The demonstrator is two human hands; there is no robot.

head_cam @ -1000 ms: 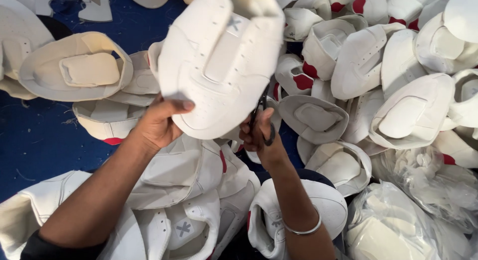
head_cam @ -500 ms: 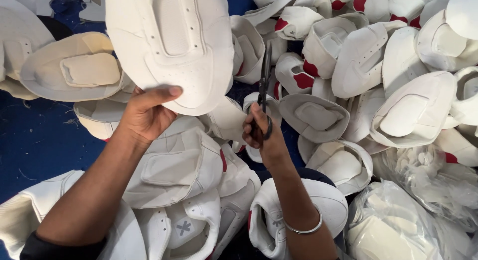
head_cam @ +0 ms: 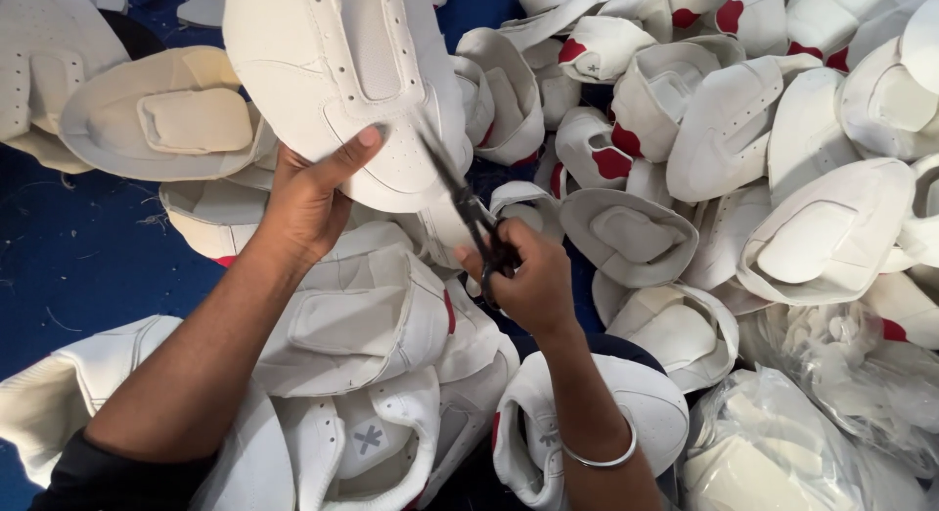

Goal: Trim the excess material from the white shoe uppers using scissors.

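My left hand [head_cam: 311, 200] grips a white shoe upper [head_cam: 342, 76] by its lower edge and holds it up at the top centre, thumb pressed on its face. My right hand [head_cam: 528, 281] is shut on small dark scissors [head_cam: 460, 193]. Their blades point up and left and touch the right edge of the held upper. A silver bangle [head_cam: 599, 457] circles my right wrist.
White shoe uppers [head_cam: 802, 130], some with red heel patches, lie heaped all around on a blue surface [head_cam: 68, 266]. More uppers [head_cam: 362, 315] lie under my arms. Clear plastic bags [head_cam: 841, 413] of white pieces sit at the lower right.
The held upper has shifted left and turned. The scissors have tilted from upright toward the left and now meet the upper's right edge.
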